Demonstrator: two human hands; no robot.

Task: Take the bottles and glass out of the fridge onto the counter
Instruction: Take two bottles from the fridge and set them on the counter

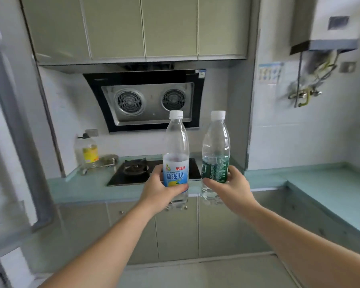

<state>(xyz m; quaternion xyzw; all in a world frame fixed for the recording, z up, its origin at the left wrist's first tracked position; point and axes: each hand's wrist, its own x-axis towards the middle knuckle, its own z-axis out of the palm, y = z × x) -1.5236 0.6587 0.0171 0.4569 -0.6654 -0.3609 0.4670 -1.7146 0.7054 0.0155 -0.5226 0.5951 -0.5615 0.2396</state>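
My left hand (160, 190) grips a clear plastic bottle with a blue-and-white label (176, 154) and a white cap, held upright in the air. A second clear bottle with a green label (215, 154) and white cap stands upright in my right hand (230, 188). Both bottles hang side by side in front of the pale green counter (87, 190), above its front edge. The grey fridge door (15, 129) stands open along the left edge. No glass is in view.
A black gas hob (133, 170) is set into the counter straight ahead, under a range hood (148, 100). An oil bottle (87, 151) and a small metal pot (109, 160) stand at the back left. The counter continues around the right corner (330, 190).
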